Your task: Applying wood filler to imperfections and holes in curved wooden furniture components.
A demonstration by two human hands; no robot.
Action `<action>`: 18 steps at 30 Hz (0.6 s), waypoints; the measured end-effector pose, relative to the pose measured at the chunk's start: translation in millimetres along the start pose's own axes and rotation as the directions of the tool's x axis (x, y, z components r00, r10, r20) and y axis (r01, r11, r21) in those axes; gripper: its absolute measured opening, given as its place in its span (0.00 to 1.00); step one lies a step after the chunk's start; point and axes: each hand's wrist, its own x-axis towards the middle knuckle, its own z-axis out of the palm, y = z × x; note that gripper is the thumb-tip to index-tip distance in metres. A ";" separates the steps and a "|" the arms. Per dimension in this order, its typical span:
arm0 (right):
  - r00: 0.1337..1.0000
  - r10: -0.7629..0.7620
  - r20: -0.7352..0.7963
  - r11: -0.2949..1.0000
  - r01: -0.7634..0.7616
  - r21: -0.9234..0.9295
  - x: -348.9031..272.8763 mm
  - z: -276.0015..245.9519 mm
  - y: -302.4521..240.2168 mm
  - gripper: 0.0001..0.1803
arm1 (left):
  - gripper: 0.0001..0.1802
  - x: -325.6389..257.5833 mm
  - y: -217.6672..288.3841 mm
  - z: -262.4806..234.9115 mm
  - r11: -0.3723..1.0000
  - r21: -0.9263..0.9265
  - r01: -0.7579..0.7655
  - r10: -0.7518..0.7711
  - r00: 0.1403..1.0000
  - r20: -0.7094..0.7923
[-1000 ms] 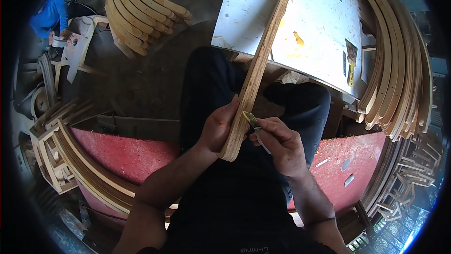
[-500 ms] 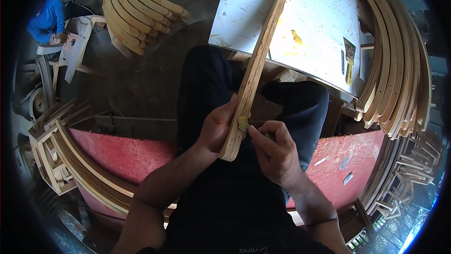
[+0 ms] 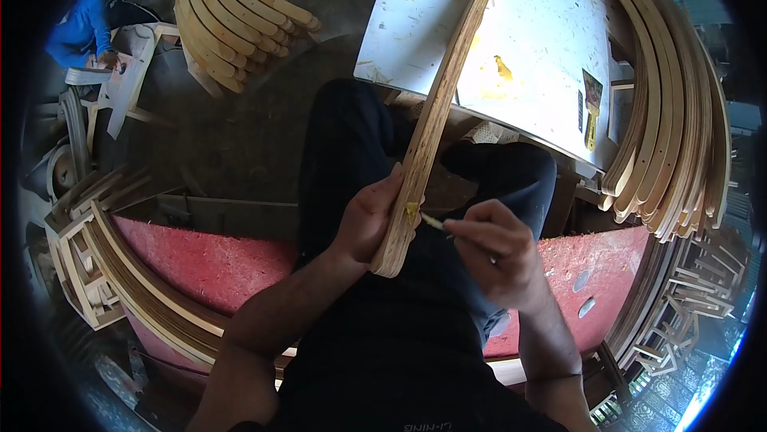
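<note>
A long strip of layered plywood (image 3: 445, 84) slants up from my lap and across the white board. My left hand (image 3: 366, 215) is wrapped around its lower part, near the rounded end. Just beside those fingers, a patch of yellow filler (image 3: 411, 211) marks the wood. My right hand (image 3: 502, 254) pinches a small thin scraper (image 3: 433, 222) with a pale tip, a little to the right of the strip and apart from it. Most of the scraper is hidden by the fingers.
Yellow filler (image 3: 502, 69) is smeared on the white board (image 3: 399, 40), with a putty knife (image 3: 592, 116) lying at its right. Curved wooden pieces are stacked at right (image 3: 671, 104) and upper left (image 3: 232, 16). A red panel (image 3: 208, 252) crosses behind my arms. A person in blue (image 3: 80, 28) works far left.
My right hand has drawn the scraper away from the strip, to the right. The filler patch on the wood is now uncovered. My left hand keeps its hold.
</note>
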 end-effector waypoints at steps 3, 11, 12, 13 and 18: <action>0.999 0.029 -0.043 0.993 -0.024 0.118 10.9 7.3 13.4 0.14 | 0.24 2.8 -3.4 -9.8 0.999 -0.013 0.040 -0.038 0.995 0.094; 0.989 -0.134 -0.063 0.989 0.130 -0.064 17.2 31.3 25.9 0.14 | 0.25 4.4 -5.8 -5.0 1.000 0.023 -0.019 0.017 0.996 0.086; 0.988 -0.151 -0.043 0.984 0.146 -0.105 15.4 30.6 25.1 0.15 | 0.26 4.5 -5.4 -4.1 0.999 0.025 -0.039 0.036 0.994 0.106; 0.988 -0.150 -0.043 0.984 0.144 -0.106 14.1 29.0 24.3 0.15 | 0.26 3.1 -4.4 -2.2 0.999 0.024 -0.037 0.035 0.994 0.106; 0.961 -0.276 0.002 0.943 0.271 -0.194 7.5 25.2 16.9 0.22 | 0.26 2.9 -3.1 -7.6 0.999 -0.004 -0.032 0.032 0.994 0.105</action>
